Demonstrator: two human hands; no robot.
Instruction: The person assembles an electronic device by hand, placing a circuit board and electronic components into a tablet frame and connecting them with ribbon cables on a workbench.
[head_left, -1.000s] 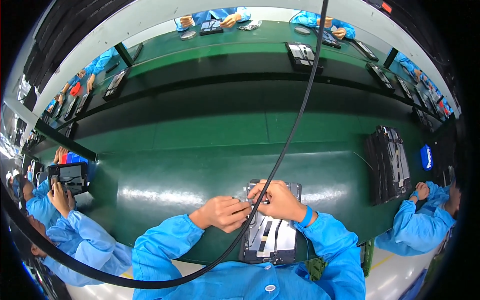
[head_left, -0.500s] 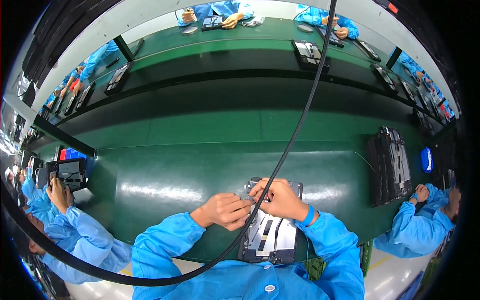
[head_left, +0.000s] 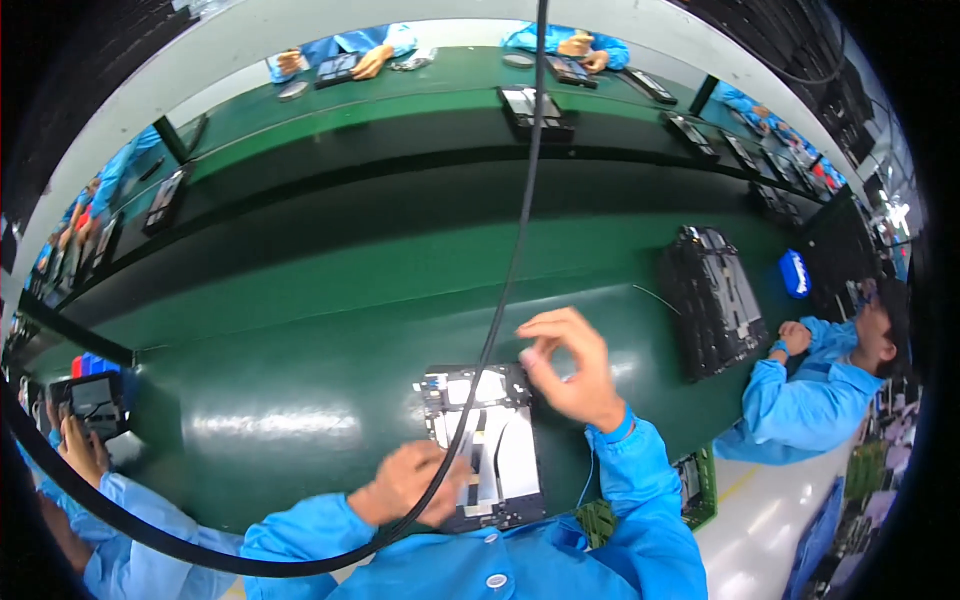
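The left hand [head_left: 412,482], at lower centre, is half curled and blurred over the lower left edge of the open device; whether it grips anything cannot be told. The right hand [head_left: 570,365], right of centre, is raised beyond the device's upper right corner, thumb and forefinger bent but apart, with nothing visible between them.

The green table [head_left: 290,375] fills the middle of the frame. A black cable [head_left: 524,205] crosses from the top edge to the lower left, in front of everything. At right stands a stack of dark units [head_left: 712,300], its top one also uncovered. The open device [head_left: 518,445] lies flat at lower centre: pale panels, dark strips and a board along its upper end sit in place, with no cover over them, so it looks unfinished; which connections are made or remain cannot be judged. Smaller still are a blue item [head_left: 795,273] at right and a thin wire [head_left: 652,296] beside the stack.
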